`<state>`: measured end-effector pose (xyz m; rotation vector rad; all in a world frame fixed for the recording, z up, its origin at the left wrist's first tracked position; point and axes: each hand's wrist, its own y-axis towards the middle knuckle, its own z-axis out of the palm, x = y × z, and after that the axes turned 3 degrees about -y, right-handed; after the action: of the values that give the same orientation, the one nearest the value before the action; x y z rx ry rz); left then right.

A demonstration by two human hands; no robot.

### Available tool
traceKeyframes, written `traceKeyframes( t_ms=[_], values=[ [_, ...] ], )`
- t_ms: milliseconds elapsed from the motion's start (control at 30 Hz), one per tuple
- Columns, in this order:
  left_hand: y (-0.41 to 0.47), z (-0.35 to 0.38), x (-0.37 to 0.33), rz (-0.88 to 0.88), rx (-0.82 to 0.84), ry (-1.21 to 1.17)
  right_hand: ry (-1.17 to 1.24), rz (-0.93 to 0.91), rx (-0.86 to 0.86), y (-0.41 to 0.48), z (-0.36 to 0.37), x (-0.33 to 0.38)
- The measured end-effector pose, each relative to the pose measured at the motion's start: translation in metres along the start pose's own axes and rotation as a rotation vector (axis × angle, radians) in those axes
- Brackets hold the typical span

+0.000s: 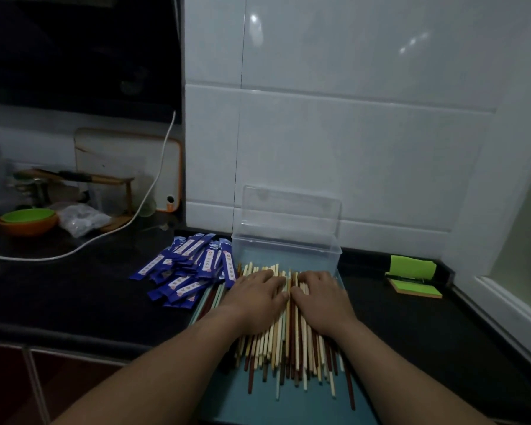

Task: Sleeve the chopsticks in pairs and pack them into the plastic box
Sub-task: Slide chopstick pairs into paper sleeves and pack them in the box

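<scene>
A heap of loose chopsticks (288, 354), cream, brown and pale green, lies lengthwise on a blue-green mat (288, 406). My left hand (255, 297) and my right hand (322, 299) rest flat on the heap side by side, fingers straight and pointing away from me. Behind the heap stands the clear plastic box (285, 250) with its lid raised against the wall; I see nothing inside it. A pile of blue paper sleeves (186, 268) lies to the left of the box and the chopsticks.
The counter is dark. A white cable (111, 231) runs across its left part. At the far left are an orange and green bowl (26, 220), a plastic bag (82, 219) and a cutting board (129, 167). Green sticky notes (414, 279) sit at the right by the tiled wall.
</scene>
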<state>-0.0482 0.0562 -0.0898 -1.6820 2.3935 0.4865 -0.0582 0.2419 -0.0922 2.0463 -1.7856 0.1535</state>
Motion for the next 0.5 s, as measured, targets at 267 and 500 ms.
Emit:
traceKeyframes(
  t_ms=[267,500],
  values=[
    [0.0018,0.004,0.0029,-0.003,-0.026,-0.013,0.032,-0.02,-0.04,0.0013,0.002,-0.0031],
    [-0.0016,-0.0046,-0.005,-0.026,-0.005,-0.007,0.052,-0.044,-0.062,0.0002,-0.0002,-0.0025]
  ],
)
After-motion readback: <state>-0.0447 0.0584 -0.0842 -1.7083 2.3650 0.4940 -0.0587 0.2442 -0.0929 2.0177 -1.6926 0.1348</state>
